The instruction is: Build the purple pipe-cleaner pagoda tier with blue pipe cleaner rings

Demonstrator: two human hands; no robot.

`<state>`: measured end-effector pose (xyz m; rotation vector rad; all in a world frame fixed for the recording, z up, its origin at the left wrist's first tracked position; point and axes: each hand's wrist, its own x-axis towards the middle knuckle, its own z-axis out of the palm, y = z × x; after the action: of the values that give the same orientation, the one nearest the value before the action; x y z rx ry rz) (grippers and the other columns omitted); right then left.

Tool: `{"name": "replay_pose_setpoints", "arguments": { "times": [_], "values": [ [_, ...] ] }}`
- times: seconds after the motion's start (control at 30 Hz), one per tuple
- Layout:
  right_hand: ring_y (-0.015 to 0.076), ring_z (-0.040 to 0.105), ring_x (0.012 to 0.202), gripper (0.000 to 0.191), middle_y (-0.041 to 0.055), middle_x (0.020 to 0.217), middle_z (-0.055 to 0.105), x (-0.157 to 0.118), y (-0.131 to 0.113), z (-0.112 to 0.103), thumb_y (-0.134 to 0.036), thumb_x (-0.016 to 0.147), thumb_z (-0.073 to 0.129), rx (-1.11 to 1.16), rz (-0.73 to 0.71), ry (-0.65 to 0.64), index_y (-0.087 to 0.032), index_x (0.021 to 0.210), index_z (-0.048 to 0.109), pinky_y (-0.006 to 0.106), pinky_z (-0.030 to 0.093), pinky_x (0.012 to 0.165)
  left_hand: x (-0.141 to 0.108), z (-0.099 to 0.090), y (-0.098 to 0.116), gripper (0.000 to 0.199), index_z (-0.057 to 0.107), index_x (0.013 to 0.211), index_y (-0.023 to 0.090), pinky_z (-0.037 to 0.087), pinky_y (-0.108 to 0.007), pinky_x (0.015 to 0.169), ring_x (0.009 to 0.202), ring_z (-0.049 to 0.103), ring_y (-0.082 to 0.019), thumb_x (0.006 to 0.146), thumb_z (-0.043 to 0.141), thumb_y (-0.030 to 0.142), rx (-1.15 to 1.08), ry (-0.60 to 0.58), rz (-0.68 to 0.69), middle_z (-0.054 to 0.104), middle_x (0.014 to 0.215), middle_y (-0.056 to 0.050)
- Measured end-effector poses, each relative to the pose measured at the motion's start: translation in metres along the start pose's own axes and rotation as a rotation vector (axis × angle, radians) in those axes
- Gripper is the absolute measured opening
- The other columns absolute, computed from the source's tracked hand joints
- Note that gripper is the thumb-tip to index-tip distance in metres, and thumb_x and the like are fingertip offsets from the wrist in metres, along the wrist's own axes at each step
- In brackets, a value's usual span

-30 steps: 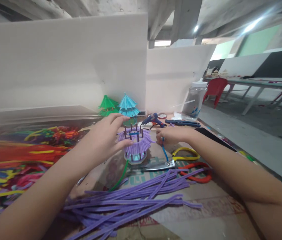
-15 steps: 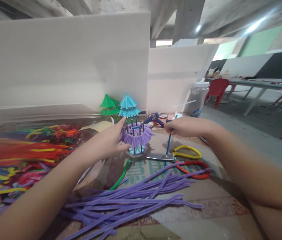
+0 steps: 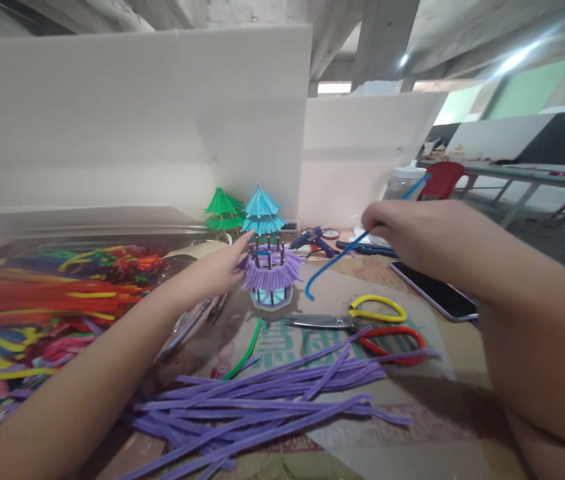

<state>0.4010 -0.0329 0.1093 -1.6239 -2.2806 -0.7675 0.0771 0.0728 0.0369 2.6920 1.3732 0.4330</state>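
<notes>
My right hand [image 3: 392, 227] pinches a blue pipe cleaner [image 3: 335, 257], which slants down to a small hook at its lower end. My left hand [image 3: 225, 263] is at the left side of a small pavilion model [image 3: 272, 270], its fingers against the model and partly hidden by it. The model has a purple pipe-cleaner fringe roof, dark upright posts with a bit of blue among them, and a pale base. In front of it lie scissors [image 3: 322, 321] with one yellow and one red handle. Loose purple pipe cleaners [image 3: 262, 407] are spread nearest me.
Behind the model stand a light-blue tiered roof model [image 3: 261, 210] and a green one [image 3: 223, 208]. A glue gun [image 3: 315, 241], a phone [image 3: 435, 292] and a plastic bottle [image 3: 402, 181] are to the right. Colourful pipe cleaners [image 3: 37, 293] pile up at left; a green piece [image 3: 247, 353] lies in front.
My right hand has lifted and come right and nearer with the blue pipe cleaner, uncovering the phone. My left thumb, spread in front of the model before, no longer shows there.
</notes>
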Motion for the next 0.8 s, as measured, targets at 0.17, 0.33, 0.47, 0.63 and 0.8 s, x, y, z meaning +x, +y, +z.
{"name": "replay_pose_setpoints", "arguments": {
  "times": [0.17,0.33,0.47,0.63,0.8],
  "values": [
    [0.0193,0.053,0.057,0.013,0.003,0.072,0.065,-0.002,0.0,-0.012,-0.026,0.09,0.047,0.045,0.057,0.085,-0.026,0.095,0.059,0.029,0.027,0.055,-0.008,-0.021,0.003,0.066,0.04,0.152,0.016,0.049,-0.038,0.102,0.129,0.058,-0.028,0.089,0.052,0.032,-0.053,0.115,0.013,0.056,0.147,-0.014],
    [0.019,0.056,0.057,0.022,0.0042,0.076,0.07,0.0,-0.018,-0.007,-0.026,0.091,0.044,0.011,0.011,0.135,-0.024,0.097,0.064,0.029,0.027,0.056,-0.033,-0.041,0.044,0.038,0.074,0.111,0.019,0.056,-0.033,0.082,0.094,0.071,-0.023,0.099,0.047,0.043,-0.25,0.433,0.11,0.078,0.103,-0.006],
    [0.0171,0.056,0.054,0.027,0.004,0.076,0.072,0.001,-0.028,0.002,-0.027,0.095,0.041,-0.035,-0.063,0.231,-0.021,0.099,0.067,0.028,0.022,0.054,-0.043,-0.036,0.063,0.037,0.077,0.106,0.023,0.055,-0.027,0.068,0.076,0.071,-0.018,0.098,0.051,0.047,-0.423,0.255,0.196,0.078,0.086,-0.001],
    [0.0145,0.053,0.049,0.024,0.0007,0.066,0.069,-0.003,-0.031,0.004,-0.029,0.097,0.045,-0.058,-0.104,0.404,-0.021,0.094,0.067,0.027,0.02,0.051,-0.037,-0.033,0.059,0.032,0.077,0.113,0.024,0.055,-0.029,0.079,0.083,0.072,-0.02,0.089,0.061,0.039,-0.427,0.076,0.052,0.079,0.1,-0.001],
    [0.0142,0.055,0.052,0.018,0.0003,0.068,0.069,-0.004,-0.031,0.001,-0.026,0.097,0.049,-0.01,-0.154,0.439,-0.02,0.094,0.066,0.028,0.024,0.051,-0.033,-0.033,0.055,0.036,0.074,0.119,0.022,0.055,-0.03,0.079,0.091,0.073,-0.022,0.091,0.058,0.04,-0.473,0.068,0.039,0.078,0.107,-0.003]
  ]
}}
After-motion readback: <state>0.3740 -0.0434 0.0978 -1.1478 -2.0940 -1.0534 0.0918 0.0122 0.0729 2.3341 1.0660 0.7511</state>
